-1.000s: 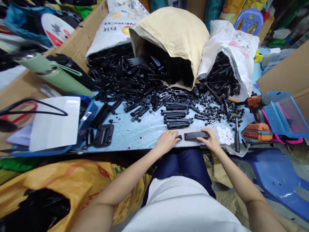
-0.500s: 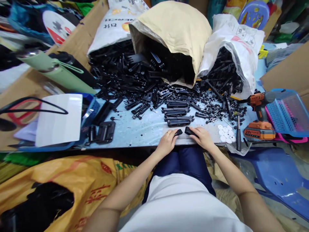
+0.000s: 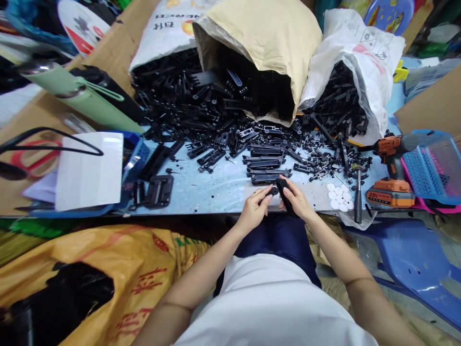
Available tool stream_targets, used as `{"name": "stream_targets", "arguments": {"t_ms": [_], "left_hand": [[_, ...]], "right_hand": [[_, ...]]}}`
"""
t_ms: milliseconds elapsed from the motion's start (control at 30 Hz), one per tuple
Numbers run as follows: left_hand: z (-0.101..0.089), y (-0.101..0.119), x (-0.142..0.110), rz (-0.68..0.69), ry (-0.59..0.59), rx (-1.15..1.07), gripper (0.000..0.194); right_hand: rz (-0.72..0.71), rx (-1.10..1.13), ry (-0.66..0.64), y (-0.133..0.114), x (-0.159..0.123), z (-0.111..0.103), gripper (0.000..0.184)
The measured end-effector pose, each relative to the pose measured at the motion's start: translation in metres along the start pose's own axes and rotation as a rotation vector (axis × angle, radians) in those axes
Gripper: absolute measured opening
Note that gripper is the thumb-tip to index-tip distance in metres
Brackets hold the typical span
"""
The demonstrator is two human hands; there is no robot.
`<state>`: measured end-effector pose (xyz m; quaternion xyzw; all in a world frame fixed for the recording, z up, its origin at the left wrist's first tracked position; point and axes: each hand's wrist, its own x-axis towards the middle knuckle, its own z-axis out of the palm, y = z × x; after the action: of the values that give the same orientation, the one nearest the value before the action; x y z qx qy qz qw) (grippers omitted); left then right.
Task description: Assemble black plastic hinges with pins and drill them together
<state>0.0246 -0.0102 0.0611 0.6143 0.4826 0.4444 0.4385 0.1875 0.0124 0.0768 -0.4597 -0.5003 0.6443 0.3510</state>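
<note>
My left hand (image 3: 255, 207) pinches a small black part with a rounded end (image 3: 274, 191) between thumb and fingers. Closed round a longer black plastic piece (image 3: 284, 193) is my right hand (image 3: 299, 201), which holds it tilted close beside the small part. I cannot tell whether the two pieces touch. Both hands are over the front edge of the blue-covered table (image 3: 201, 192). Just beyond them lies a row of several black folding arms (image 3: 268, 168), stacked side by side.
Sacks spill black parts (image 3: 201, 113) at the back. To the right are loose screws and pins (image 3: 320, 161), white discs (image 3: 338, 196), a hammer (image 3: 357, 199), an orange cordless drill (image 3: 391, 166) and a blue basket (image 3: 437, 166). A blue tray (image 3: 135, 163) stands left.
My hands have come closer together. The right hand has turned its black piece from lying flat to a steeper angle, and the left hand's part is now right beside it. The camera view shifted slightly.
</note>
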Motion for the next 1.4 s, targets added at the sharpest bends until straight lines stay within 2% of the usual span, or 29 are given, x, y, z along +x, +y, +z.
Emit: {"name": "stream_targets", "arguments": {"t_ms": [100, 167, 267, 367, 500, 600, 700, 800, 900, 933, 967, 1000, 1067, 1133, 1200, 1300, 1367, 1400], "left_hand": [[-0.002, 0.004, 0.000, 0.024, 0.003, 0.046, 0.038], [-0.004, 0.007, -0.001, 0.092, 0.026, 0.134, 0.037], [-0.005, 0.010, -0.002, 0.185, 0.041, 0.264, 0.035], [0.001, 0.011, -0.004, 0.211, 0.070, 0.331, 0.034], [0.017, 0.015, -0.004, 0.256, 0.291, 0.369, 0.036], [0.023, 0.019, -0.002, 0.307, 0.454, 0.378, 0.037], [0.020, 0.017, 0.002, 0.362, 0.435, 0.332, 0.034], [0.020, 0.004, 0.002, 0.276, 0.415, 0.274, 0.033], [0.023, -0.013, -0.005, 0.073, 0.462, 0.296, 0.037], [0.023, -0.018, -0.008, 0.035, 0.444, 0.351, 0.039], [0.022, -0.021, -0.011, 0.032, 0.391, 0.430, 0.042], [0.020, -0.023, -0.012, 0.070, 0.298, 0.526, 0.043], [0.016, -0.022, -0.011, 0.224, 0.018, 0.706, 0.042], [0.013, -0.019, -0.003, 0.373, -0.249, 0.818, 0.038], [0.011, -0.015, 0.006, 0.436, -0.382, 0.900, 0.039], [0.009, -0.012, 0.014, 0.413, -0.363, 1.015, 0.039], [0.007, -0.014, 0.015, 0.357, -0.333, 1.071, 0.037], [0.006, -0.015, 0.016, 0.320, -0.331, 1.089, 0.037]], "right_hand": [[0.002, -0.021, -0.028, 0.000, 0.000, 0.000, 0.062], [-0.022, -0.083, -0.068, -0.001, -0.001, -0.003, 0.059], [-0.112, -0.246, -0.114, -0.004, -0.002, -0.011, 0.052], [-0.211, -0.396, -0.074, -0.005, -0.004, -0.015, 0.049], [-0.296, -0.452, 0.028, -0.002, -0.008, -0.001, 0.052], [-0.361, -0.473, 0.089, 0.002, -0.011, 0.015, 0.056], [-0.413, -0.525, 0.112, 0.007, -0.011, 0.026, 0.059], [-0.393, -0.664, 0.085, 0.012, -0.004, 0.026, 0.057], [-0.302, -0.919, 0.014, 0.009, 0.011, 0.002, 0.051], [-0.270, -1.008, 0.042, 0.004, 0.017, -0.013, 0.048], [-0.230, -1.094, 0.121, -0.004, 0.022, -0.032, 0.045], [-0.194, -1.170, 0.248, -0.012, 0.027, -0.054, 0.042], [-0.007, -1.319, 0.640, -0.032, 0.035, -0.100, 0.039], [0.090, -1.350, 0.809, -0.049, 0.040, -0.142, 0.040], [0.153, -1.351, 0.853, -0.058, 0.043, -0.172, 0.036], [0.190, -1.336, 0.827, -0.058, 0.041, -0.188, 0.027], [0.129, -1.335, 0.783, -0.054, 0.032, -0.180, 0.028], [0.080, -1.342, 0.714, -0.051, 0.026, -0.171, 0.029]]}}
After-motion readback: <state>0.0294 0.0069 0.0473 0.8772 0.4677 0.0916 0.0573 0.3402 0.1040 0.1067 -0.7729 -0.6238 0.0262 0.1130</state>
